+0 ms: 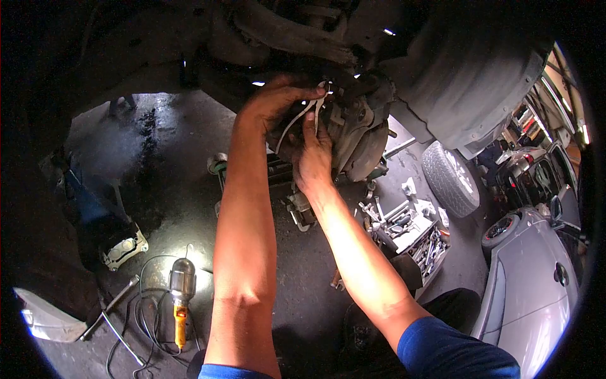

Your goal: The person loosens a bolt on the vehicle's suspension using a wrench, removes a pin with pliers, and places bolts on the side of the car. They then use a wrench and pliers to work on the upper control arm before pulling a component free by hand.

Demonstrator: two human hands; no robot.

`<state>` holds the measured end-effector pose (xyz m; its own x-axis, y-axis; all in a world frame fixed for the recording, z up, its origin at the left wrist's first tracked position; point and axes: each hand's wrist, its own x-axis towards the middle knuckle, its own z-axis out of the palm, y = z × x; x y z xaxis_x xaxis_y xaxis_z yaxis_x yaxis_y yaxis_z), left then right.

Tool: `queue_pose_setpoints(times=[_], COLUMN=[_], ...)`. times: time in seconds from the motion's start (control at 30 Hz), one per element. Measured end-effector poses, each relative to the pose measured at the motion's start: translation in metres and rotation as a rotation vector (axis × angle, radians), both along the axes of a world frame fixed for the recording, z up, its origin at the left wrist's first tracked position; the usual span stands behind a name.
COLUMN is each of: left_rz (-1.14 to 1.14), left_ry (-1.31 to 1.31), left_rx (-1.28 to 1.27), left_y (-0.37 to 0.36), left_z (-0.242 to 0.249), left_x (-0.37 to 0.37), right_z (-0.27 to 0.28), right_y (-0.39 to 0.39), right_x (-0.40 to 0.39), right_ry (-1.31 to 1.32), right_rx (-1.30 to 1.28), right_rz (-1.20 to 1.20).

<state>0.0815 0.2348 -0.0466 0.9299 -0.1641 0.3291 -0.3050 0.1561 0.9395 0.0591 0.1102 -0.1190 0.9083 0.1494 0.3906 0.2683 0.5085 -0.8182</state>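
Both my arms reach up into the wheel area beneath a raised car. My left hand is closed with its fingertips at the upper end of a pale pair of pliers. Lower down, my right hand has its thumb and fingers around one of the handles. The pliers' two handles are spread apart, and their tip lies beside the wheel hub and brake disc. Shadow and my fingers hide what the tip touches.
A lit work lamp with a coiled cord lies on the floor, beside a long-handled wrench. A tray of tools, a loose wheel and a silver car are at right. A dark wheel-arch liner hangs above.
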Motion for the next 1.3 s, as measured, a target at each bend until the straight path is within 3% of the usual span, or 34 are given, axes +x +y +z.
queue_pose_setpoints(times=[0.17,0.27,0.4,0.57,0.87,0.97,1.07,1.17,1.3], left_rz=[-0.020,0.122,0.009,0.095,-0.014,0.113,0.146,-0.032,0.028], left_ry=[0.013,0.077,0.034,0.061,0.031,0.142,0.140,0.057,0.079], left_rx=[0.007,0.002,-0.002,-0.062,0.061,0.132,0.163,0.159,0.176], left_y=[0.001,-0.002,0.001,-0.005,0.003,0.000,0.000,0.004,0.004], left_z=[0.002,-0.010,0.000,0.007,0.003,0.017,0.004,0.009,0.010], left_x=[0.000,0.017,0.006,-0.013,0.003,-0.028,-0.007,-0.011,-0.015], right_z=[0.004,0.003,0.003,0.001,-0.012,-0.017,-0.010,-0.008,-0.017], right_y=[0.004,0.003,0.001,0.006,0.017,0.023,0.027,0.030,0.029], right_x=[-0.001,-0.002,-0.001,0.002,0.017,0.023,0.015,0.014,0.024], right_ry=[-0.048,-0.044,-0.031,-0.027,-0.020,-0.055,-0.073,-0.093,-0.043], right_rx=[0.005,-0.043,-0.072,0.039,0.025,0.054,0.049,0.061,0.025], right_rz=[-0.027,-0.059,-0.042,0.041,-0.043,-0.052,-0.094,-0.094,-0.116])
